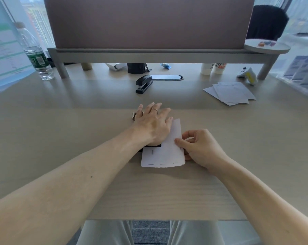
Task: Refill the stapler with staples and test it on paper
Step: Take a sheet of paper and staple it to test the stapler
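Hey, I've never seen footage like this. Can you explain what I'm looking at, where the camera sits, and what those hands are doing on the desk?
There is no machine here. These are a person's two bare arms, filmed by one wide-angle camera worn on their head, looking forward and down at a desk. The left hand presses flat on a black thing, mostly hidden, probably a stapler. A sheet of paper runs in under that hand and carries several staples along its edges. The right hand pinches that sheet's right edge. Farther back lie a second black stapler, a loose pile of papers, a water bottle and a white controller.
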Tool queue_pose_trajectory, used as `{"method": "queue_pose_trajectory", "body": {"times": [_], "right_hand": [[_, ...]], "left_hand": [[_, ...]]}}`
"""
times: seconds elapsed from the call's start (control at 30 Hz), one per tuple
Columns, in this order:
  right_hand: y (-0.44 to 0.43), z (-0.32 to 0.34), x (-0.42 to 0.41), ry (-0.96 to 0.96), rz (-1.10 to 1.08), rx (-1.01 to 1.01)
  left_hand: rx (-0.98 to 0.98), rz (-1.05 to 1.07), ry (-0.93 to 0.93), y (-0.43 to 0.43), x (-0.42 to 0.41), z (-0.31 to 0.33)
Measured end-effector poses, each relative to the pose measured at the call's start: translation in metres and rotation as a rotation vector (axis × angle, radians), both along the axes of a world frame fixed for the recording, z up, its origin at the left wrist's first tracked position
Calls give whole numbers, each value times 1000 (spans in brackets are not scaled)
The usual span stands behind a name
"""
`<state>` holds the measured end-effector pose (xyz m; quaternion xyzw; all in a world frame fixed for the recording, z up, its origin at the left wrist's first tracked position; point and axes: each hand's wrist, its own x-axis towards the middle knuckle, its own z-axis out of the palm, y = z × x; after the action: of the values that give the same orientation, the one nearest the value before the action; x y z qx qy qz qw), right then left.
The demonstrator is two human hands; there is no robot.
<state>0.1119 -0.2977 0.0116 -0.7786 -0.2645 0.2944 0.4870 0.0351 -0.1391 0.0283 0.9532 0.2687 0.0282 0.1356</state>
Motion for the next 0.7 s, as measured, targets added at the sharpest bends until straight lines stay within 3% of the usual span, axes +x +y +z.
{"method": "queue_pose_trajectory", "body": {"times": [0.23, 0.37, 0.43, 0.57, 0.7], "right_hand": [[-2, 2, -1, 34, 4, 17], [-3, 0, -2, 33, -8, 30], [-3, -1, -1, 32, -7, 32], [-10, 2, 0, 43, -35, 47], [-27, 13, 10, 70, -138, 111]], "left_hand": [[-99, 63, -118, 15, -5, 14], [-296, -40, -386, 15, -21, 38], [-371, -154, -350, 19, -37, 48], [-265, -262, -120, 25, -62, 42], [-443, -175, -289, 26, -68, 32]]}}
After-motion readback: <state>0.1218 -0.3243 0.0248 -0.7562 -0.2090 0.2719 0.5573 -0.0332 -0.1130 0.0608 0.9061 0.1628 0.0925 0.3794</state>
